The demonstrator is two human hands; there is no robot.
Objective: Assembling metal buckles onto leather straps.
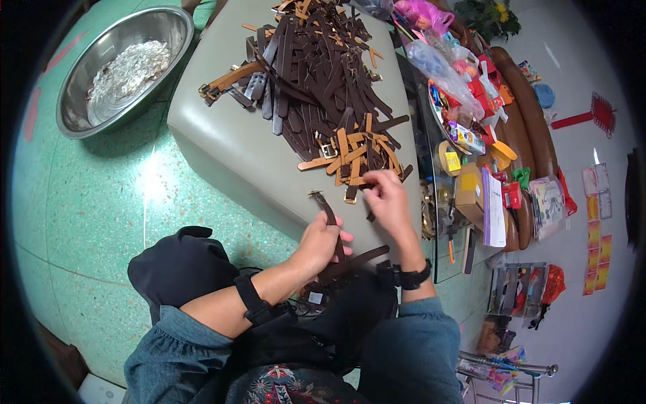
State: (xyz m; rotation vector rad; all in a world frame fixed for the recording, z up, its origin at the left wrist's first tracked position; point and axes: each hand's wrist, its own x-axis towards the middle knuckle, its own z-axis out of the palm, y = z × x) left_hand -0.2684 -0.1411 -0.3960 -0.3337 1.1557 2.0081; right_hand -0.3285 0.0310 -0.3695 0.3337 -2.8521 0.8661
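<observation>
My left hand [319,240] is closed around a dark brown leather strap [330,210]. The strap's upper end carries small metal hardware, and its lower part runs down toward my lap. Just right of it, my right hand [388,202] has its fingers curled together at the near edge of a small heap of tan and brown buckled straps [356,151]. Whatever those fingers pinch is hidden. Beyond lies a large pile of dark brown strap pieces [323,74], spread over a grey-beige padded seat [208,128].
A steel basin [182,40] with silvery bits inside stands on the green floor [195,209] at left. To the right, a glass table [441,252] bears bags, fruit, a cardboard box [470,195] and papers. A brown sofa [531,141] stands behind it.
</observation>
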